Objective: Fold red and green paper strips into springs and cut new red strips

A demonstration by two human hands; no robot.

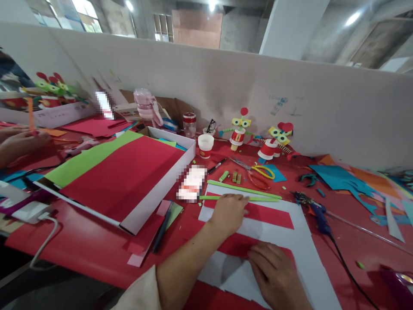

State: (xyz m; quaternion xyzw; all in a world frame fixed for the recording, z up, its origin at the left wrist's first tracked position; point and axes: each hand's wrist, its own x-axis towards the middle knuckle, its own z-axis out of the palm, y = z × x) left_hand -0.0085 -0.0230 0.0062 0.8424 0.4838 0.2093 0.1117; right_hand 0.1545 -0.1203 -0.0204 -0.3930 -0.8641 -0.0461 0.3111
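Note:
My left hand [229, 212] reaches forward over a white sheet [303, 249] with wide red paper bands [274, 215] on it. Its fingers are curled down on a thin green paper strip [264, 198] that runs along the sheet's far edge. A second green strip [245, 189] lies just beyond it. My right hand [274, 269] lies nearer to me, fingers stretched flat and pressing on a red band [235, 245] of the same sheet.
A white box [155, 196] with red and green paper sits to the left, a dark pen [161, 232] beside it. Scissors [258, 174], a glue gun [318, 213] with its cord, a paper cup [205, 145] and paper-cup figures [238, 131] stand behind. Another person's hand [19, 142] is far left. A white partition [226, 82] closes the back.

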